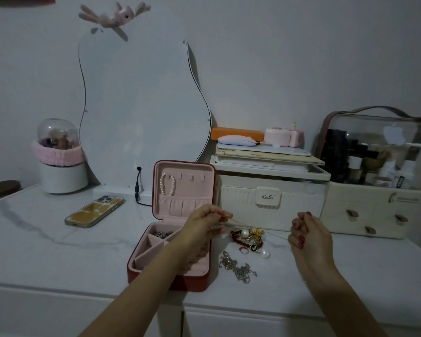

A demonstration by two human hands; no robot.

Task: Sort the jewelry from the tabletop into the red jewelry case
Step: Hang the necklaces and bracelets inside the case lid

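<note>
The red jewelry case [141, 271] stands open on the white tabletop, its pink lid upright with a pearl bracelet [167, 184] hung inside. A silver piece [162, 234] lies in a back compartment. My left hand [204, 224] pinches one end of a thin chain [260, 230] above the case's right edge. My right hand [304, 233] pinches the other end, so the chain is stretched between them over a pile of jewelry [249, 238]. Silver chains [238, 268] lie in front of the pile.
A phone [94, 211] lies left of the case. A wavy mirror [136, 105] leans on the wall behind. A cream organizer box [272, 190] and a clear cosmetics case [374, 154] stand at the back right. A domed container [58, 156] is back left.
</note>
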